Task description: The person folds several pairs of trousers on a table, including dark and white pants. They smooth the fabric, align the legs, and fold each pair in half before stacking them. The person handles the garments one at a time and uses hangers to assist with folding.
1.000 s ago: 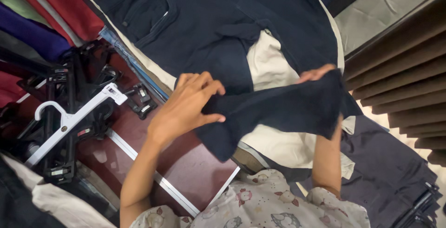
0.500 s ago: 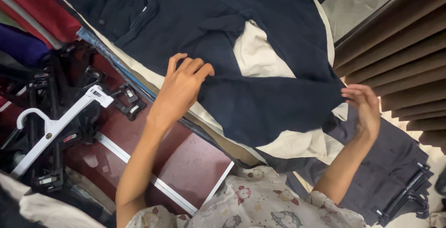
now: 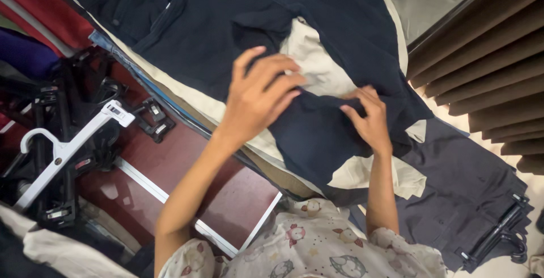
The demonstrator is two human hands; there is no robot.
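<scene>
Maroon floor at lower left is holding a white hanger. Mid-frame, left hand is pressing flat, fingers spread, steadying the navy trousers on a cream garment; right hand is pinching their folded edge to keep the crease

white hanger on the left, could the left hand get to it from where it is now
Probably yes. The left hand rests flat on the dark navy trousers, holding nothing, and the white hanger lies uncovered on top of the black hangers to that hand's side, with nothing between them.
</scene>
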